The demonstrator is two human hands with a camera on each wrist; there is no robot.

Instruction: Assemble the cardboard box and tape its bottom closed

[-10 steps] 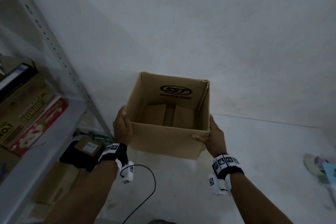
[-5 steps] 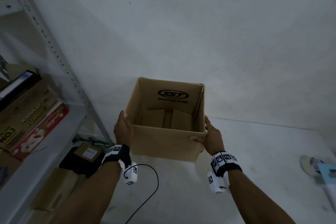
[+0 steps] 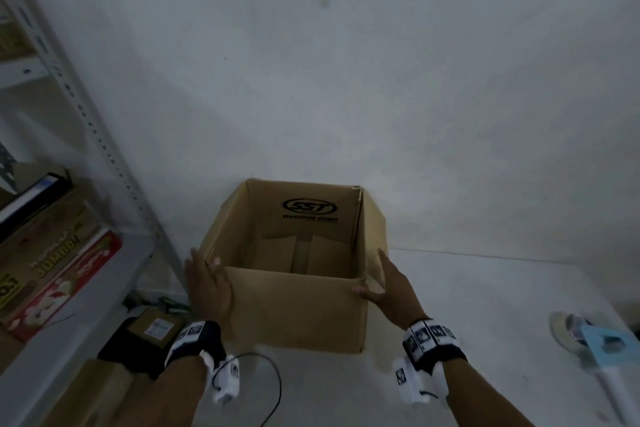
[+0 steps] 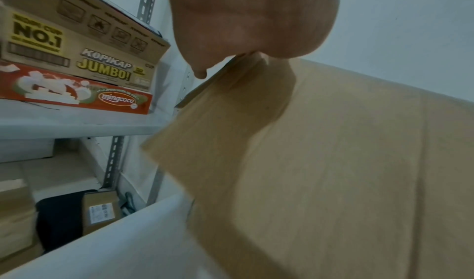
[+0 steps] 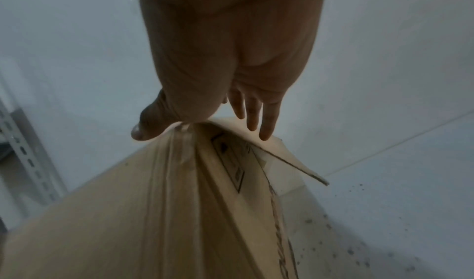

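Note:
An open-topped brown cardboard box [image 3: 298, 308] with a black logo inside stands on the white surface against the wall, its bottom flaps folded in. My left hand [image 3: 207, 284] lies flat against the box's left near corner with straight fingers. My right hand [image 3: 391, 288] touches the right near corner, fingers straight along the folded-down right flap, thumb on the front face. The left wrist view shows my palm [image 4: 251, 19] at the box edge [image 4: 333, 161]. In the right wrist view my fingers [image 5: 266, 125] reach over the flap of the box [image 5: 102, 222].
A metal shelf [image 3: 69, 291] with printed cartons [image 3: 59, 274] stands at the left, with a small labelled parcel [image 3: 156, 326] below it. A black cable [image 3: 273, 378] trails near my left wrist. A tape roll on a blue dispenser [image 3: 588, 340] lies at the right.
The box has gone down from mid-air onto the white surface by the wall. Both hands stayed at its near corners and now lie flatter against it.

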